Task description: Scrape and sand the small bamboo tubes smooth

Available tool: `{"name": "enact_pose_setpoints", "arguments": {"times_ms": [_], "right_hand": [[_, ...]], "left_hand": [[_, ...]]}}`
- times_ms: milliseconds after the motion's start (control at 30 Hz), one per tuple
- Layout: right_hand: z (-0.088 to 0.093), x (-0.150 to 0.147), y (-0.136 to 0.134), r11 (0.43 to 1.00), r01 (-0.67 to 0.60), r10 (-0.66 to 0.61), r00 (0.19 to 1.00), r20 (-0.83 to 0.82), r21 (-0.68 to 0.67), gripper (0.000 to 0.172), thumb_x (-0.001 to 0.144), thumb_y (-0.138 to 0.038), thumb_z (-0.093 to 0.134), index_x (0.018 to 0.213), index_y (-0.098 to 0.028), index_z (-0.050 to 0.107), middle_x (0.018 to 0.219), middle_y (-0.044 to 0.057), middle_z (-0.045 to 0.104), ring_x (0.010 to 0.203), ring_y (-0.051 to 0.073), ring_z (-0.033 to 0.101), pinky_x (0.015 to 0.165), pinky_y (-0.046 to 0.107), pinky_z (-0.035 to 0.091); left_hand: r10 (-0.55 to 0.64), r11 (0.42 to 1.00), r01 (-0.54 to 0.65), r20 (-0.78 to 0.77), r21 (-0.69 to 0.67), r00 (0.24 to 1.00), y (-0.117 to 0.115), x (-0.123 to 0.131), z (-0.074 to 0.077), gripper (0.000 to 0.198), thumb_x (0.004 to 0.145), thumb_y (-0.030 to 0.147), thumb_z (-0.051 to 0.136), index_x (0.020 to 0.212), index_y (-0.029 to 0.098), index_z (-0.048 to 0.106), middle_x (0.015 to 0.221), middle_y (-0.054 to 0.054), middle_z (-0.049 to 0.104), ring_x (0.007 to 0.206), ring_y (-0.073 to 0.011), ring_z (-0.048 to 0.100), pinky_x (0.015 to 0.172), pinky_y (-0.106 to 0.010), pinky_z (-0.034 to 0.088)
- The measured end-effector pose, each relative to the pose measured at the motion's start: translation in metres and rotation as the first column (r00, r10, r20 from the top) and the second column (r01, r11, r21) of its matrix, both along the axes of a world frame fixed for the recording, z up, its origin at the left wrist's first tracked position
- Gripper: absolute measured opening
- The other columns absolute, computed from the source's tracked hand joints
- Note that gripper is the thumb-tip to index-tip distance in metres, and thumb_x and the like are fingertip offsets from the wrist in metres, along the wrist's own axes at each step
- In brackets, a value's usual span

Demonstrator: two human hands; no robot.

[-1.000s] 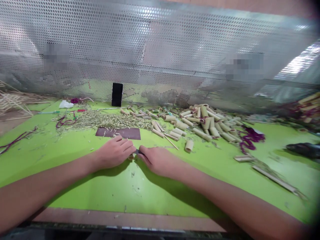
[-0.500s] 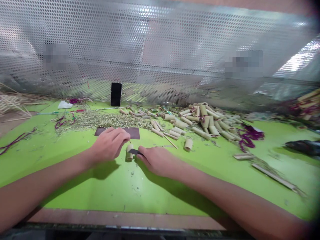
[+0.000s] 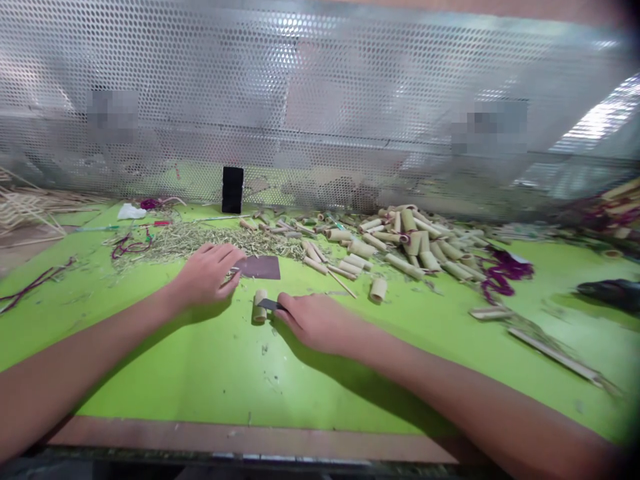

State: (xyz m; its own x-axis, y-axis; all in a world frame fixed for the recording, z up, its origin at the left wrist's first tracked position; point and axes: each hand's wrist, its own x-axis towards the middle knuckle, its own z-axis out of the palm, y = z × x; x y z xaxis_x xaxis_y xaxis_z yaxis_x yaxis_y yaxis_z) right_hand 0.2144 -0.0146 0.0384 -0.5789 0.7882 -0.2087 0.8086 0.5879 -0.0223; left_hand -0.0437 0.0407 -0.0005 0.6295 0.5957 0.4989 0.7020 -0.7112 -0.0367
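My right hand (image 3: pixel 317 323) is closed round a small knife (image 3: pixel 270 305), its dark blade lying across a short bamboo tube (image 3: pixel 260 308) on the green tabletop. The knife's handle is hidden in my fist. To the left and farther back, my left hand (image 3: pixel 207 275) has its fingers curled down over the left part of a brown sheet that looks like sandpaper (image 3: pixel 265 267). A thin pale bit shows by the thumb, too small to name. Behind that sheet lies a heap of thin bamboo shavings (image 3: pixel 200 239).
A pile of cut bamboo tubes (image 3: pixel 410 243) lies at the back right, with one tube (image 3: pixel 379 290) apart. Purple string (image 3: pixel 503 273) and split bamboo (image 3: pixel 555 357) are farther right. A phone (image 3: pixel 233 190) leans against a perforated metal screen (image 3: pixel 300 87). Thin sticks (image 3: pixel 30 207) lie far left.
My left hand has moved left and back, away from the bamboo tube to the brown sheet. The right hand, knife and tube have hardly moved.
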Motion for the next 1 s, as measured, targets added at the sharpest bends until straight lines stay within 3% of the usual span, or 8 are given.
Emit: {"name": "enact_pose_setpoints", "arguments": {"times_ms": [133, 233, 333, 433, 567, 767, 1000], "right_hand": [[0.0, 0.0, 0.0, 1.0, -0.003, 0.003, 1.0, -0.014, -0.006, 0.034, 0.109, -0.035, 0.033, 0.107, -0.016, 0.061, 0.082, 0.01, 0.073, 0.065, 0.022, 0.066, 0.051, 0.029, 0.027], [0.0, 0.0, 0.001, 1.0, -0.009, 0.009, 1.0, -0.021, 0.004, 0.033, 0.109, -0.035, 0.034, 0.106, -0.016, 0.061, 0.082, 0.01, 0.074, 0.065, 0.023, 0.066, 0.051, 0.03, 0.027], [-0.001, 0.0, 0.001, 1.0, -0.003, 0.003, 1.0, -0.024, -0.001, 0.033, 0.109, -0.035, 0.034, 0.105, -0.017, 0.061, 0.083, 0.01, 0.074, 0.065, 0.022, 0.066, 0.052, 0.03, 0.028], [-0.001, 0.0, 0.0, 1.0, 0.005, -0.006, 1.0, -0.026, -0.014, 0.032, 0.109, -0.035, 0.034, 0.105, -0.017, 0.061, 0.086, 0.009, 0.074, 0.066, 0.022, 0.065, 0.053, 0.03, 0.03], [0.0, 0.0, -0.001, 1.0, 0.018, -0.018, 1.0, 0.0, -0.015, 0.034, 0.109, -0.036, 0.033, 0.108, -0.018, 0.061, 0.089, 0.01, 0.075, 0.068, 0.022, 0.066, 0.055, 0.031, 0.03], [-0.005, -0.006, 0.001, 0.998, 0.031, -0.032, 0.999, 0.024, 0.057, 0.032, 0.109, -0.035, 0.035, 0.114, -0.017, 0.061, 0.091, 0.01, 0.076, 0.07, 0.024, 0.068, 0.055, 0.031, 0.031], [-0.005, -0.013, 0.002, 0.995, 0.033, -0.036, 0.999, 0.03, 0.096, 0.034, 0.109, -0.036, 0.035, 0.114, -0.017, 0.062, 0.087, 0.009, 0.077, 0.067, 0.024, 0.068, 0.054, 0.032, 0.03]], "left_hand": [[-0.131, 0.99, 0.131, -0.009, 0.055, 0.991, -0.002, 0.0, 0.0, 0.037, 0.093, 0.006, 0.042, 0.121, 0.016, 0.062, 0.114, -0.008, 0.073, 0.105, -0.023, 0.066, 0.098, -0.043, 0.048], [-0.152, 0.988, 0.152, -0.021, 0.01, 0.988, -0.003, 0.0, 0.0, 0.03, 0.095, 0.01, 0.044, 0.115, 0.016, 0.066, 0.102, -0.007, 0.076, 0.094, -0.0226, 0.069, 0.095, -0.044, 0.048], [-0.148, 0.971, 0.151, 0.027, -0.184, 0.989, -0.007, 0.003, 0.002, 0.027, 0.098, 0.028, 0.052, 0.119, 0.016, 0.064, 0.113, -0.01, 0.073, 0.104, -0.026, 0.068, 0.098, -0.047, 0.049], [-0.193, 0.885, 0.21, 0.084, -0.416, 0.978, -0.015, 0.01, 0.002, 0.049, 0.093, 0.047, 0.064, 0.131, 0.017, 0.057, 0.133, -0.012, 0.065, 0.119, -0.0291, 0.063, 0.101, -0.045, 0.05], [-0.194, 0.781, 0.249, 0.156, -0.573, 0.968, -0.024, 0.018, -0.001, 0.061, 0.087, 0.045, 0.074, 0.137, 0.019, 0.053, 0.138, -0.012, 0.063, 0.121, -0.0298, 0.063, 0.103, -0.043, 0.051], [-0.129, 0.752, 0.25, 0.235, -0.61, 0.963, -0.025, 0.023, -0.006, 0.055, 0.087, 0.038, 0.075, 0.136, 0.022, 0.055, 0.132, -0.01, 0.067, 0.114, -0.028, 0.066, 0.099, -0.042, 0.051], [-0.071, 0.747, 0.176, 0.186, -0.641, 0.98, -0.025, 0.028, 0.0, 0.05, 0.083, 0.04, 0.079, 0.125, 0.019, 0.061, 0.125, -0.01, 0.07, 0.111, -0.0298, 0.066, 0.095, -0.041, 0.051]]}}
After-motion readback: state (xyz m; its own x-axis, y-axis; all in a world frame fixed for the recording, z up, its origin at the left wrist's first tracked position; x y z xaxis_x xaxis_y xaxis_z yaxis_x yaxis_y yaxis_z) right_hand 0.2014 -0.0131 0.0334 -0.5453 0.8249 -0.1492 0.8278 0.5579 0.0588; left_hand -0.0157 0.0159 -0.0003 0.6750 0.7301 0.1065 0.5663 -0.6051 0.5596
